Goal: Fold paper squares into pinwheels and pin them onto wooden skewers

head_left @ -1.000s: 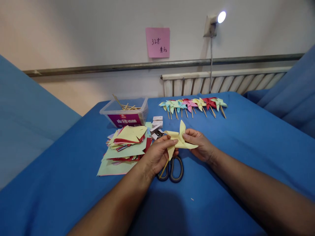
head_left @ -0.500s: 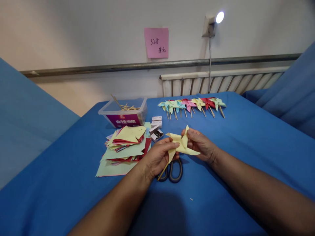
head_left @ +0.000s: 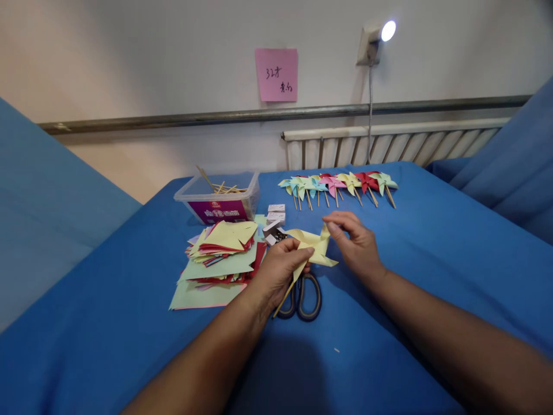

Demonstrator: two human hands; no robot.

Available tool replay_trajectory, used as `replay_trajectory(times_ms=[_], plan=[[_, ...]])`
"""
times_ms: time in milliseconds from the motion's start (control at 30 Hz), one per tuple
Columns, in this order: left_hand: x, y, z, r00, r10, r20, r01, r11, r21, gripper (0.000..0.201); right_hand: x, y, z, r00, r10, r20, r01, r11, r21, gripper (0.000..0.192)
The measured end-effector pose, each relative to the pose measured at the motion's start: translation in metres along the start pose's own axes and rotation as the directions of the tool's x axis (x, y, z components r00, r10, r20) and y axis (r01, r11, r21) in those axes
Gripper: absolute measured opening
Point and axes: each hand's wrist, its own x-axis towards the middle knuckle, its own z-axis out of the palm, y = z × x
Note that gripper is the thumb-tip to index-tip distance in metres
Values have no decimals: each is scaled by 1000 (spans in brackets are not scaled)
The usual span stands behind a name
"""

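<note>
My left hand (head_left: 279, 271) grips a pale yellow paper pinwheel (head_left: 313, 246) and the thin wooden stick (head_left: 283, 300) that pokes out below my palm. Just to the right, my right hand (head_left: 356, 245) has its fingers spread, with the fingertips at the pinwheel's upper right blade. Black-handled scissors (head_left: 302, 297) lie on the blue cloth directly beneath the pinwheel, partly hidden by my left hand.
A stack of cut coloured paper (head_left: 218, 253) lies to the left. Behind it stand a clear tub of wooden sticks (head_left: 218, 199) and small white boxes of pins (head_left: 275, 222). A row of several finished pinwheels (head_left: 337, 185) lies at the back. Blue cloth (head_left: 453, 242) covers the table.
My right hand has let go of the pinwheel's right side and lifted, fingers now apart at the upper blade. The pinwheel has turned a little in my left hand.
</note>
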Motion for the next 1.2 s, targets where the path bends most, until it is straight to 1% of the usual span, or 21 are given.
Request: replay_trajectory(times_ms=[33,100,167,233,300,333,367,400,433,467,500,533,567,600,633,667,733,833,967,1033,1200], plan=[[0,-1,0,1000,7,2,-7,1000,4,24,-2,-2,0,994,-90,55,94,994,-58,19],[1,-2,0,1000,7,10,-8,1000,14,25,-8,-6,2,970,-190,153,208,972,-113,20],[0,-2,0,1000,-4,23,4,1000,20,27,-12,-8,4,954,-220,204,247,962,-117,18],[0,-2,1,999,-12,30,11,1000,12,27,-13,-9,5,958,-211,193,234,966,-107,17],[0,-1,2,1000,-9,12,9,1000,-4,25,-12,-8,6,983,-158,96,168,980,-106,22],[0,-1,1,1000,-6,-6,6,1000,-13,26,-12,-8,7,994,-102,26,104,991,-89,27],[0,-1,1,1000,0,-26,0,1000,-21,26,-11,-7,8,999,-17,-34,16,999,-40,34],[1,-1,1,999,7,-41,-8,1000,-27,26,-11,-5,9,994,93,-63,-90,995,45,38],[1,-1,0,998,16,-53,-17,999,-29,26,-11,-4,11,975,217,-44,-208,966,156,40],[2,-1,0,998,25,-59,-26,999,-26,27,-11,-3,13,943,331,29,-327,906,269,39],[2,-1,-1,998,32,-60,-33,999,-16,27,-12,-2,15,902,413,128,-430,827,361,37],[2,-2,-1,998,35,-60,-35,999,-1,28,-13,-2,17,858,457,233,-513,748,421,36],[2,-2,0,997,37,-63,-36,999,16,28,-14,-2,19,821,471,322,-571,685,452,35],[2,-2,0,997,39,-68,-37,999,32,28,-15,-1,19,794,470,385,-607,643,468,34],[2,-2,1,996,40,-75,-37,998,42,29,-15,-1,20,777,464,425,-628,616,475,34],[1,-2,1,996,39,-78,-35,998,47,29,-15,-1,20,769,462,441,-638,601,482,35],[1,-1,1,997,28,-68,-26,999,33,27,-15,-1,18,767,470,438,-641,586,495,36],[1,1,-1,1000,-8,-30,8,1000,5,23,-12,0,17,768,495,407,-641,585,497,34],[0,5,-6,999,-46,3,46,999,-19,23,-10,0,16,753,528,394,-659,605,448,33],[0,7,-7,998,-58,20,59,997,-45,21,-9,1,16,754,521,399,-656,614,439,34],[0,9,-7,994,-84,72,95,982,-164,14,-9,6,15,779,454,432,-622,643,446,35]])
